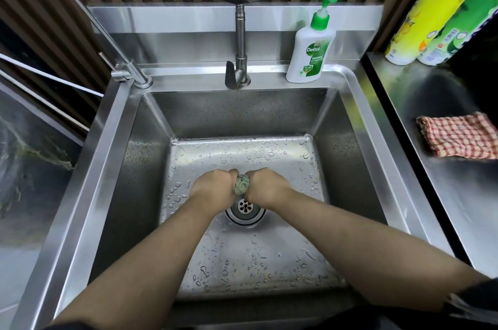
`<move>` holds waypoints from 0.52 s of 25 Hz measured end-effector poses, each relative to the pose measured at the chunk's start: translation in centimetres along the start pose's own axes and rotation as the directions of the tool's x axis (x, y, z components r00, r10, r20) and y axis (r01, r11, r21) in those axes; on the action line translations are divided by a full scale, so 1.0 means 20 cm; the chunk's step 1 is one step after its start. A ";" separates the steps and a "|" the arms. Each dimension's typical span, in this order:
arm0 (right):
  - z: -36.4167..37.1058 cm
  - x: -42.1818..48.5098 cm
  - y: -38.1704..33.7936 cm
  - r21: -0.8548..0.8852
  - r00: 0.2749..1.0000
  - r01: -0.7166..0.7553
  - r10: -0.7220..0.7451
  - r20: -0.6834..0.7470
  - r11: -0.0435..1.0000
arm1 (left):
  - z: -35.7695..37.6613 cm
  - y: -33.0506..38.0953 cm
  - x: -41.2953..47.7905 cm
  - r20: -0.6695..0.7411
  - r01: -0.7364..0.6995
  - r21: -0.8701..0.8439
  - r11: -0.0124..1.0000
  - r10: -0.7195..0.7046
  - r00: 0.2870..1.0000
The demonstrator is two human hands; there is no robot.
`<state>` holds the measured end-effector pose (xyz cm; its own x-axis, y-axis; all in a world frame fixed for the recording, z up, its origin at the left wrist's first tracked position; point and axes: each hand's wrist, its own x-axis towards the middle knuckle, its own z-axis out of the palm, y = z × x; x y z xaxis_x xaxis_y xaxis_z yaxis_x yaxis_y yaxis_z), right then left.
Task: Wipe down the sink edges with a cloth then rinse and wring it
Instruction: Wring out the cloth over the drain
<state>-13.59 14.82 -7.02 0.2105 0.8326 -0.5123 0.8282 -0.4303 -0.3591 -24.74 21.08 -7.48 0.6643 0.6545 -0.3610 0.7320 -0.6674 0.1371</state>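
Kitchen wash station: deep square stainless steel sink (pixel 358 103) with steel mixer tap (pixel 239 60), white-and-green Dettol pump soap bottle (pixel 310 52), steel counter (pixel 431 103) holding red checked cloth (pixel 460 135), 2 wrapped rolls (pixel 442 6).

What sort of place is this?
Likely a kitchen wash area: a deep steel sink with a faucet, a hand-wash pump bottle on its back rim, and a checked cloth on the steel counter alongside.
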 end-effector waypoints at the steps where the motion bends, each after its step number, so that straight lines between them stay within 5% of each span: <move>1: 0.02 0.00 0.00 -0.029 1.000 0.004 -0.004 -0.022 1.000 | 0.02 0.00 0.00 0.054 0.043 -0.077 0.996 -0.039 0.998; 6: 0.05 0.02 0.02 -0.260 0.986 0.160 -0.168 -0.012 0.952 | 0.15 -0.03 -0.02 0.226 0.228 -0.583 0.780 -0.115 0.967; 9: 0.04 0.02 0.03 -0.299 0.977 0.194 -0.210 -0.025 0.934 | 0.14 -0.03 -0.02 0.252 0.252 -0.677 0.691 -0.105 0.962; 13: 0.02 0.01 0.06 -0.292 0.968 0.194 -0.231 -0.099 0.936 | 0.13 -0.01 0.01 0.210 0.213 -0.673 0.708 -0.094 0.973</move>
<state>-12.72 14.39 -7.84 0.0635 0.9398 -0.3359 0.9682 -0.1396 -0.2075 -25.09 20.48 -10.04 0.5459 0.6254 -0.5576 0.7620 -0.0939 0.6407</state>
